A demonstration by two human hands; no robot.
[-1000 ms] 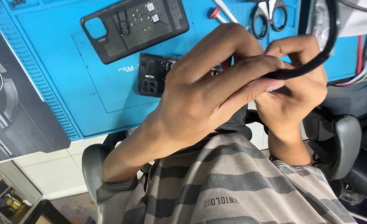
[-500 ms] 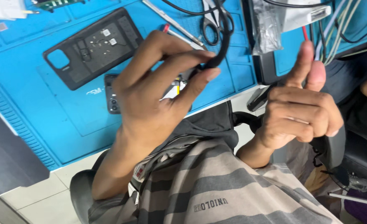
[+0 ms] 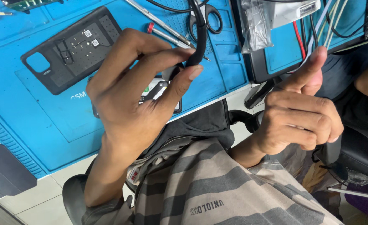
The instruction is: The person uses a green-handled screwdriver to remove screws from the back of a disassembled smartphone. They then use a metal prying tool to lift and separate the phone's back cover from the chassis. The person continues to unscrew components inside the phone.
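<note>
- The left hand point(image 3: 130, 96) pinches a thick black cable point(image 3: 200, 33) between thumb and fingertips, just above the blue mat point(image 3: 46, 121) on the worktop. The fingers are closed on the cable end.
- The right hand point(image 3: 300, 116) holds nothing that I can see. Its fingers are curled in and its thumb sticks up, off the mat's right edge.
- Under the left hand, on the mat, lies an open phone point(image 3: 159, 89), partly hidden. A black phone back cover point(image 3: 73, 48) lies on the mat to the upper left of it.
- Scissors point(image 3: 209, 16) and a thin metal tool point(image 3: 167, 37) lie near the top of the mat.
- To do this well, I think the left hand should keep a firm, gentle pinch close to the cable's end and move slowly over the phone.
- Compared with 0.5 s ago, the left hand has the same pinch on the cable, and the right hand is a little lower with its thumb still up.
</note>
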